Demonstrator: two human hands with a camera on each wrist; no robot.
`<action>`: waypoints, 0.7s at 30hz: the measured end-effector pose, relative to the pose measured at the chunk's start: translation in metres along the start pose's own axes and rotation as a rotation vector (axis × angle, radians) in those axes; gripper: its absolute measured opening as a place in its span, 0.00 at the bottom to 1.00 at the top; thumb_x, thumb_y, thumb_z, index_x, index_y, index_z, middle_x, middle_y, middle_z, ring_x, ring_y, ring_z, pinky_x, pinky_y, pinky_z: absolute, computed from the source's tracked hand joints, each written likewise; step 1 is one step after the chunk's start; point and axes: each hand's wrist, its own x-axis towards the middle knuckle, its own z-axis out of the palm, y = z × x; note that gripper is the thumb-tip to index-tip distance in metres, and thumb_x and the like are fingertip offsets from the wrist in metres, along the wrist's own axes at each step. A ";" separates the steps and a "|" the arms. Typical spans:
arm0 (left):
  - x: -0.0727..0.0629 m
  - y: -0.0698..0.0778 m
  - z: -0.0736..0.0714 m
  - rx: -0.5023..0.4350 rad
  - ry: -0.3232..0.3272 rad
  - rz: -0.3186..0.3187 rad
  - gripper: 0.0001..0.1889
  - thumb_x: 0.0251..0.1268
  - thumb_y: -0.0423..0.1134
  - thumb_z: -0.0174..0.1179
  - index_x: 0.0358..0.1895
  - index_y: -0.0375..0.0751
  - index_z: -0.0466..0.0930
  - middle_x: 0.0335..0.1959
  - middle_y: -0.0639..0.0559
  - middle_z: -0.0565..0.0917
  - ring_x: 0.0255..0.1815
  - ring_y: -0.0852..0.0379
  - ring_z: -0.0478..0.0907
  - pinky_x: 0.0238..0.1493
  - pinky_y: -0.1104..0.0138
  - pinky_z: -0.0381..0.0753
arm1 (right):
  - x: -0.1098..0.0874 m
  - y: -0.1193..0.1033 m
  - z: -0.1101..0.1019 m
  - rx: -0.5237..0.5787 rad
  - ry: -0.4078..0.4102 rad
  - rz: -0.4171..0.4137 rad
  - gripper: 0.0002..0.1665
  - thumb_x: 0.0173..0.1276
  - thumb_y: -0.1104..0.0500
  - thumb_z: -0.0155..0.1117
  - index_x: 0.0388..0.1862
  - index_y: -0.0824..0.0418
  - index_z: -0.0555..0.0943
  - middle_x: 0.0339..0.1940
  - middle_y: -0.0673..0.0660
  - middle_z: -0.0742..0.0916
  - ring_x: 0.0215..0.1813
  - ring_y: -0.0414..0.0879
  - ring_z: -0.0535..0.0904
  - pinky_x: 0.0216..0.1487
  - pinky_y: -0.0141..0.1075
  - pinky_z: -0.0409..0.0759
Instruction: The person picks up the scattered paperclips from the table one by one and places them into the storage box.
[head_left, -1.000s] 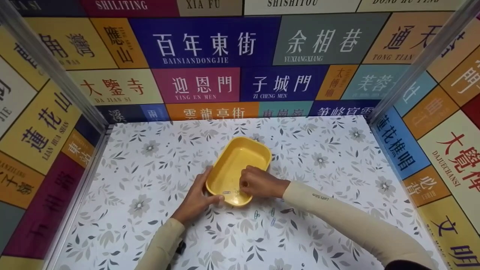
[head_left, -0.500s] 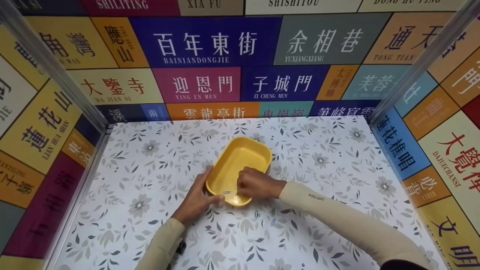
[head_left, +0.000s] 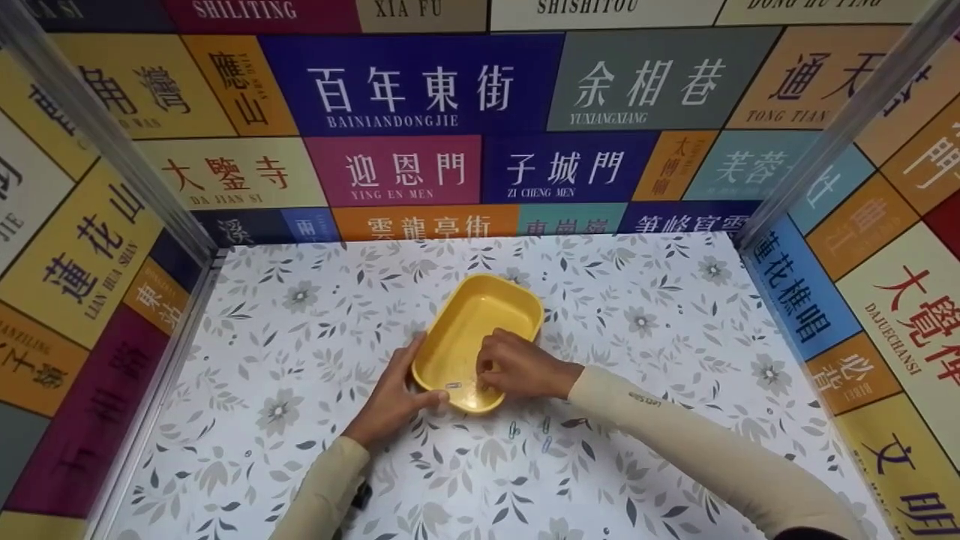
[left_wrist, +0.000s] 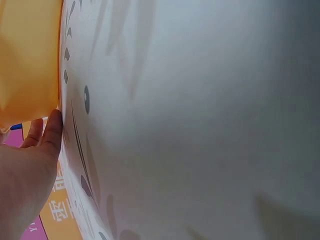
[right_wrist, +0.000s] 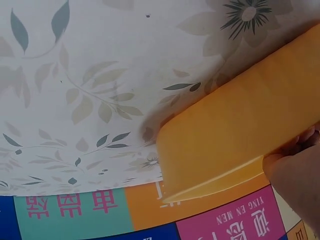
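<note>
A yellow rectangular tray [head_left: 454, 330] stands at a slant on the table. My left hand [head_left: 394, 394] holds its near left corner, fingers along the outer wall and thumb at the near rim. In the left wrist view the fingers [left_wrist: 52, 132] touch the tray's wall. My right hand [head_left: 521, 365] is over the tray's right side, fingers bent down toward the floor of it. What lies between those fingertips is hidden. Left of them in the tray is a small paper clip [head_left: 453, 385]. Several more paper clips [head_left: 546, 426] lie on the table near the tray.
The table has a white cloth [head_left: 300, 360] with grey leaves and flowers. Panels with coloured name signs [head_left: 420, 82] rise at the back and both sides, joined by clear corner posts [head_left: 825, 127].
My right hand shifted slightly left inside the tray, then back a little to the right. The left hand and the tray have stayed in place.
</note>
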 end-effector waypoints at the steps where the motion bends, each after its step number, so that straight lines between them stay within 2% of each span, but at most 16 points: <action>1: 0.000 0.000 0.000 0.000 0.001 -0.001 0.62 0.59 0.48 0.84 0.92 0.53 0.51 0.79 0.45 0.68 0.83 0.47 0.65 0.87 0.50 0.55 | -0.001 0.000 -0.001 0.006 0.014 -0.003 0.03 0.69 0.59 0.75 0.37 0.56 0.93 0.35 0.49 0.87 0.42 0.45 0.75 0.49 0.41 0.75; 14: 0.000 0.002 0.002 0.010 0.007 -0.042 0.63 0.57 0.48 0.84 0.92 0.54 0.51 0.79 0.45 0.68 0.84 0.46 0.65 0.88 0.50 0.54 | -0.029 -0.002 0.000 0.128 0.263 -0.079 0.07 0.73 0.62 0.76 0.45 0.64 0.93 0.40 0.56 0.89 0.46 0.50 0.81 0.50 0.42 0.82; 21: 0.001 0.000 0.002 -0.007 0.011 -0.020 0.64 0.56 0.48 0.85 0.92 0.53 0.51 0.82 0.46 0.67 0.85 0.47 0.63 0.88 0.51 0.52 | -0.044 -0.004 -0.001 0.180 0.314 -0.095 0.10 0.74 0.61 0.77 0.49 0.65 0.93 0.37 0.55 0.86 0.37 0.53 0.83 0.38 0.40 0.84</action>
